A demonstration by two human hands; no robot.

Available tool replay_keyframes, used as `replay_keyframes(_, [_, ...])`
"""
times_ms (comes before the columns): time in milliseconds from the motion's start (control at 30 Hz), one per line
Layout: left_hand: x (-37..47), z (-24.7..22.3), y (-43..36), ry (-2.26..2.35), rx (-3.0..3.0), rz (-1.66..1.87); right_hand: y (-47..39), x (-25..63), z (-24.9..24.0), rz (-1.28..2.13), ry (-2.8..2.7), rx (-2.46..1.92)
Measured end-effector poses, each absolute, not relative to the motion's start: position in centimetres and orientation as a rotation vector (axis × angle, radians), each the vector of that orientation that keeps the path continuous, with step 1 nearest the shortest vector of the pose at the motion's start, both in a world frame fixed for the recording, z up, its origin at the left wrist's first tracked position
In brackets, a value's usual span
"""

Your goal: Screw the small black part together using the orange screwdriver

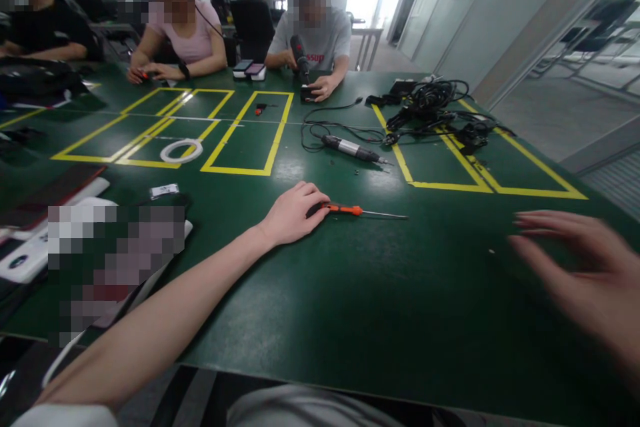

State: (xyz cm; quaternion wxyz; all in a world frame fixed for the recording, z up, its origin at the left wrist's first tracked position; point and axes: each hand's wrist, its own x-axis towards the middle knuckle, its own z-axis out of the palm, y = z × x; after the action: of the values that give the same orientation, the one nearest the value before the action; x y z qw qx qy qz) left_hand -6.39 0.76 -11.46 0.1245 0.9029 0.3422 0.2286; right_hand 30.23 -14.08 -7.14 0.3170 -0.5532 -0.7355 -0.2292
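Note:
My left hand point(296, 213) is closed around the black end of an orange and black screwdriver point(350, 210), which lies low over the green table point(320, 307) with its thin shaft pointing right. At the right edge my right hand point(585, 273) hovers above the table, smeared by motion, its thumb and fingers apart and nothing between them. A tiny pale bit point(491, 251) lies on the table to the left of that hand. Beyond the screwdriver rests a black and silver electric screwdriver point(353, 148) with a cable.
Tangled black cables point(430, 107) lie at the back right. A white ring-shaped coil point(181, 151) sits on yellow tape point(235, 171). Phones and a white device point(30, 260) are at left. Across the table, a co-worker point(310, 33) holds a power tool point(300, 57); others sit further left.

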Motion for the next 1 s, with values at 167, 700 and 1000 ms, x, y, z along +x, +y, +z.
replay_keyframes(167, [-6.3,-11.4,0.7,1.001,2.646,0.667,-8.4,22.5,-8.2,-0.161,-2.538,-0.87])
replay_keyframes(700, [-6.2,-11.6,0.7,0.99,2.677,0.696,-1.1,17.5,-9.0,-0.556,-3.028,-0.498])
replay_keyframes(1000, [-6.2,-11.6,0.7,1.037,2.67,0.677,-0.5,18.0,-10.6,-0.117,-2.771,-0.83])
